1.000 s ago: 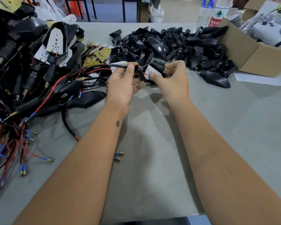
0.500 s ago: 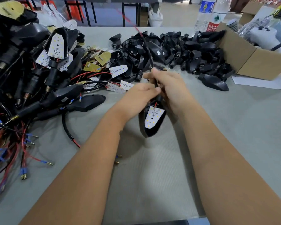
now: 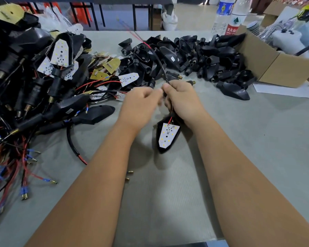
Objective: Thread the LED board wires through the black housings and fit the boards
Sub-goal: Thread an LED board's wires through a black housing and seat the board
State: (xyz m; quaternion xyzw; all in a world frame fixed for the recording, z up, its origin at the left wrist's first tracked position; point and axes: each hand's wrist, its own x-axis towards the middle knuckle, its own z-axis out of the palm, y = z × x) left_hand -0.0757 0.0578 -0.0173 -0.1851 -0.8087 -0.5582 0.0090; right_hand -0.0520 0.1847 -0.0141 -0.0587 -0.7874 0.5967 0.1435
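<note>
Right hand gripping housing stem over table, board seated. Left hand blurred, grip unclear. Risk: hard tug on wire unseating board.

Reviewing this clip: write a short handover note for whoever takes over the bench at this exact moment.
Right hand: grips the neck of one black housing, which hangs point-down above the table; its sheathed wire leads up and away from the fist.
Left hand: fingers curled beside the right hand, blurred; whether it pinches the wire cannot be told.
Done: wire looks threaded through the housing; the LED board lies in the housing's open face.
Left: check the board is fully seated, set the unit on the finished pile at left, then take another from the empty housings beyond the hands.
</note>
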